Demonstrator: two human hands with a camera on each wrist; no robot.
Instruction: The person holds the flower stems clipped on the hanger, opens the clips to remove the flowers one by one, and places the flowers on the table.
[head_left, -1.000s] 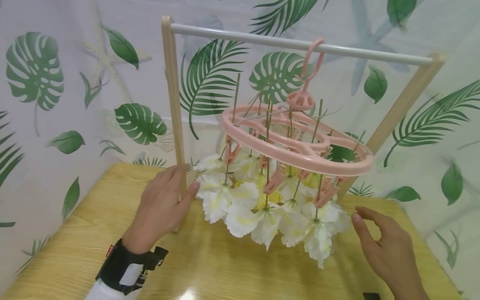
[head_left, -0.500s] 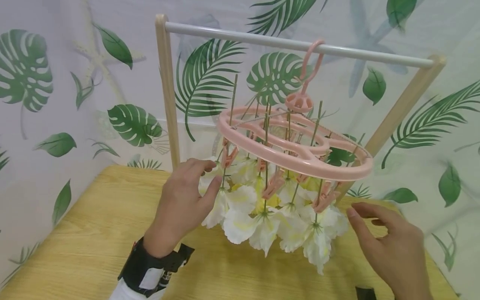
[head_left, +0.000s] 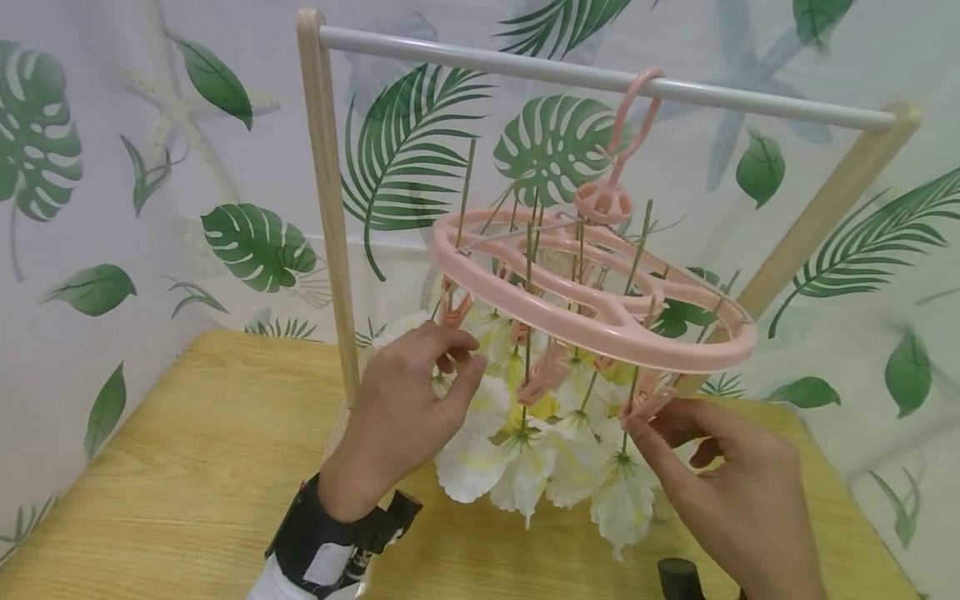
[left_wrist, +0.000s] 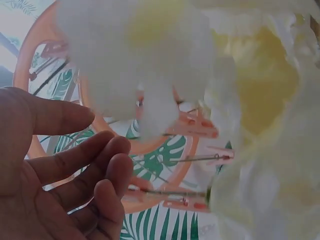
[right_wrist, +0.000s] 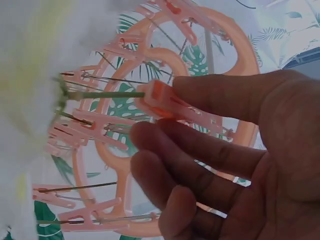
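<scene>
A pink clip hanger (head_left: 592,329) hangs by its hook from a white rail, with white-and-yellow artificial flowers (head_left: 517,467) upside down beneath it. Their stems rise through the ring. At the ring's right front, my right hand (head_left: 727,475) pinches a pink clothespin (right_wrist: 162,100) between thumb and fingers; a green flower stem (right_wrist: 115,95) runs into its mouth. My left hand (head_left: 408,408) is near the clothespin (head_left: 455,310) on the left side, fingers loosely bent. In the left wrist view nothing lies between left thumb (left_wrist: 65,117) and fingers; a petal partly covers the hanger there.
The rack has a wooden post (head_left: 326,208) on the left, another post (head_left: 825,208) on the right and a white rail (head_left: 480,62) across. It stands on a wood-grain table (head_left: 187,467). A leaf-patterned backdrop (head_left: 187,167) is behind.
My left hand has moved right from the left post to the flowers. My right hand has moved left and now pinches the right front clothespin. The view has shifted slightly.
</scene>
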